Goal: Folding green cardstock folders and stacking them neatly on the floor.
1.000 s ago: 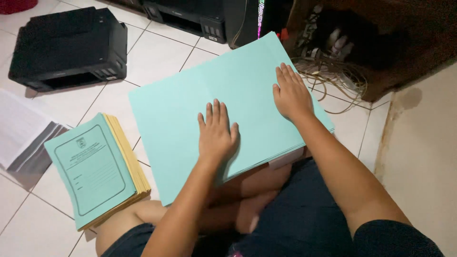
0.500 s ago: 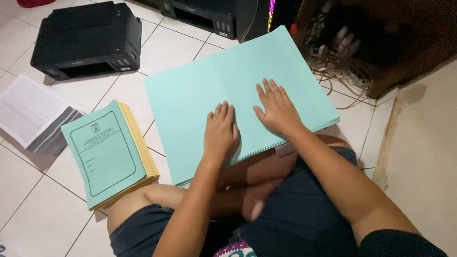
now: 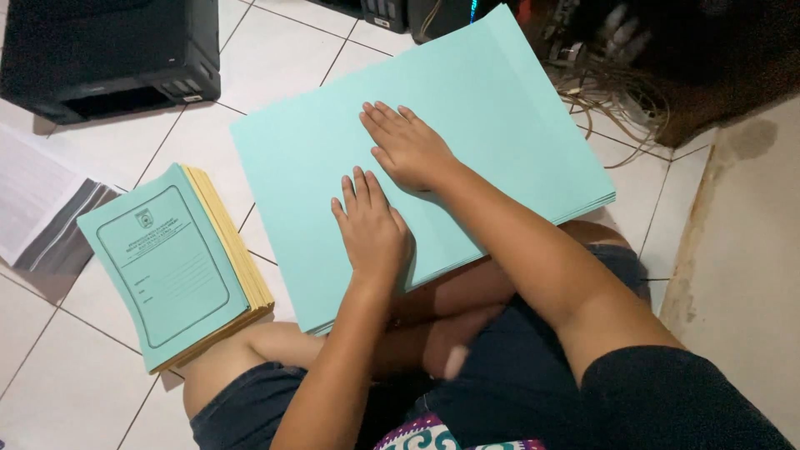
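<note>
The right hand (image 3: 412, 150) has slid in beside the left hand (image 3: 371, 229), both open-palmed, flattening the green paper sheets (image 3: 500, 125).

Home office floor — printer (image 3: 108, 54), tangled cables (image 3: 617, 92).

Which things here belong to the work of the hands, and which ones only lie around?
In use:
- left hand, flat on the sheets
- right hand, flat on the sheets
- stack of large teal sheets on the lap

Lying about:
- pile of folded covers, teal on yellow
- black printer
- printed papers
- tangle of cables
</note>
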